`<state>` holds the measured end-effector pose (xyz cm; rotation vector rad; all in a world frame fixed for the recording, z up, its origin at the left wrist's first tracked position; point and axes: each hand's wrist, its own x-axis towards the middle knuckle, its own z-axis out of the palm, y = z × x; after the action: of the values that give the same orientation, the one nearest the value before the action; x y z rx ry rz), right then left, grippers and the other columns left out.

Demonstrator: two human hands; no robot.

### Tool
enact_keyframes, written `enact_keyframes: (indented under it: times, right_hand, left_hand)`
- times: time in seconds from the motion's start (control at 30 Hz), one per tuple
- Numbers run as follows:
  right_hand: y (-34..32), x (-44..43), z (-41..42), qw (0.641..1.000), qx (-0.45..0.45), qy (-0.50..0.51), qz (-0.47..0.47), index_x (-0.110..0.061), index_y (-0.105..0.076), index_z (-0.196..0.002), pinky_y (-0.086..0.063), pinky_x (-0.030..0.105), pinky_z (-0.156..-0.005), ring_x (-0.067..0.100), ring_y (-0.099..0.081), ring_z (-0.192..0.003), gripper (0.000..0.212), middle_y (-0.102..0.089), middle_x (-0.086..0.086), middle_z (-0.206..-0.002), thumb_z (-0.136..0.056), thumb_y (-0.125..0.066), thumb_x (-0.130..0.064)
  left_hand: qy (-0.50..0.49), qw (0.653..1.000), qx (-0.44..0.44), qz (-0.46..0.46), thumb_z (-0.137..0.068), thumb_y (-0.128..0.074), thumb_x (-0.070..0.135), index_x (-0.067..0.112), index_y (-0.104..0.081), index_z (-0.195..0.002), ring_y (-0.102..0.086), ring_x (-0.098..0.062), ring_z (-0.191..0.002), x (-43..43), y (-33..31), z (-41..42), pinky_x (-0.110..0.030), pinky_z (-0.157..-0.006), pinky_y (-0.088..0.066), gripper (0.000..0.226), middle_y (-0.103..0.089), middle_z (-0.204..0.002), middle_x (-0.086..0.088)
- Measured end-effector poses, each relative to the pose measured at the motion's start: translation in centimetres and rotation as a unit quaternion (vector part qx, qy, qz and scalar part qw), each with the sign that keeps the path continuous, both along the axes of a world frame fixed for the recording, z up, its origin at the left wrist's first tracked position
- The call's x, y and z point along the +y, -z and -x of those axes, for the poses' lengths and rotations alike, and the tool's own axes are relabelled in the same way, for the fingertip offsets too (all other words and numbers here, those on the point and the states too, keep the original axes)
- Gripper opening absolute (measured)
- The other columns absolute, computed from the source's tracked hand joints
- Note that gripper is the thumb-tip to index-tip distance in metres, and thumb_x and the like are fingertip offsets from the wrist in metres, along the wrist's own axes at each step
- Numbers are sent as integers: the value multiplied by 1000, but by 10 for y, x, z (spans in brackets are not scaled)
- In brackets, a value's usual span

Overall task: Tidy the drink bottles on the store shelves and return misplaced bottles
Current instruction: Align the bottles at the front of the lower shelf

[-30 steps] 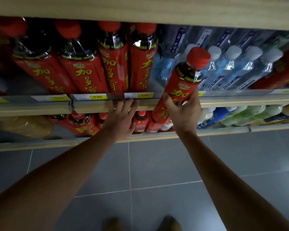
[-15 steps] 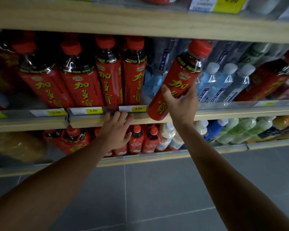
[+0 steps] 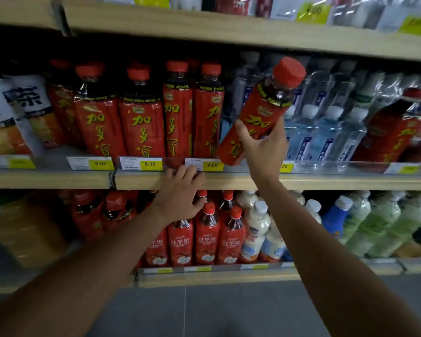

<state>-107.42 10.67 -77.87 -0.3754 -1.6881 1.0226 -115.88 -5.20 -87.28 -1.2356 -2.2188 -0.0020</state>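
Red herbal tea bottle point(image 3: 260, 110) up in front of the middle shelf point(image 3: 301, 182), tilted, with the red screw cap toward the upper right and the base toward the lower left, just beside the 4.00 price tag point(image 3: 212, 164). Cannot tell whether the base touches the shelf lip. Wears a red label with yellow Chinese characters and a black band of yellow print at the shoulder; shows dark liquid in the clear neck. Gripped low on the body by the right grip point(image 3: 265, 147), thumb on the left side, fingers wrapped round the far side. Hangs just right of the row of matching red bottles point(image 3: 141, 117) standing upright on that shelf, and in front of clear water bottles point(image 3: 326, 135) with white caps.

Left grip point(image 3: 180, 193) holding nothing, fingers lightly bent, tips resting on the shelf's wooden front edge under the price tags.

On the lower shelf point(image 3: 204, 278): smaller red bottles point(image 3: 207, 234), milky white bottles point(image 3: 255, 227), pale green bottles point(image 3: 379, 222).
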Motion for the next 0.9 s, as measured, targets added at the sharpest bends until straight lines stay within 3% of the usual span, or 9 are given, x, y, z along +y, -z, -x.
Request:
enact_keyframes:
  times: [0.1, 0.23, 0.43, 0.6, 0.7, 0.9]
  right_hand:
    - [8, 0, -4, 1000, 17, -12, -15, -23, -53, -100, -49, 23, -72, 10, -60, -82, 41, -65, -4, -89, -72, -73, -46]
    - [8, -3, -5, 999, 28, -24, -6, -26, -52, -101, -45, 16, -72, 4, -59, -80, 39, -64, -7, -89, -74, -74, -41]
    - [-9, -2, 7, 999, 8, -39, 2, -17, -51, -113, -50, 29, -87, 12, -62, -97, 49, -65, -1, -105, -75, -76, -36]
    - [-12, 7, 16, 996, -79, -35, -38, -12, -50, -116, -50, 30, -81, 10, -58, -89, 53, -62, -4, -101, -76, -76, -36]
    - [-8, 11, 23, 991, -121, -31, -44, -11, -48, -118, -51, 33, -76, 11, -56, -79, 55, -58, -9, -88, -77, -76, -35]
    - [-6, 8, 37, 979, -194, 20, -62, -5, -38, -112, -50, 41, -67, 29, -60, -81, 63, -56, 4, -85, -76, -75, -41]
  left_hand:
    - [-21, 1000, -7, -19, -75, -57, 50, 11, -56, -119, -50, -26, -98, 1, 7, -5, -43, -83, -40, 59, -54, -110, -7]
    - [-41, 997, -58, -10, -80, -52, 50, 13, -46, -130, -41, -25, -110, 2, 5, -10, -41, -87, -38, 63, -46, -122, -6]
    - [-38, 990, -136, 25, -84, -49, 52, 16, -31, -139, -28, -23, -123, 1, -8, -10, -43, -96, -32, 69, -30, -135, -4]
    - [-54, 981, -179, 58, -84, -52, 50, 16, -26, -141, -25, -26, -127, 4, -17, -11, -45, -101, -30, 71, -25, -139, -6]
    - [-59, 979, -183, 69, -83, -54, 49, 15, -24, -141, -24, -27, -127, 5, -16, -11, -45, -100, -30, 74, -24, -140, -6]
    - [-51, 982, -175, 56, -82, -55, 49, 15, -25, -141, -25, -27, -125, 6, -13, -8, -44, -99, -30, 74, -25, -139, -6]
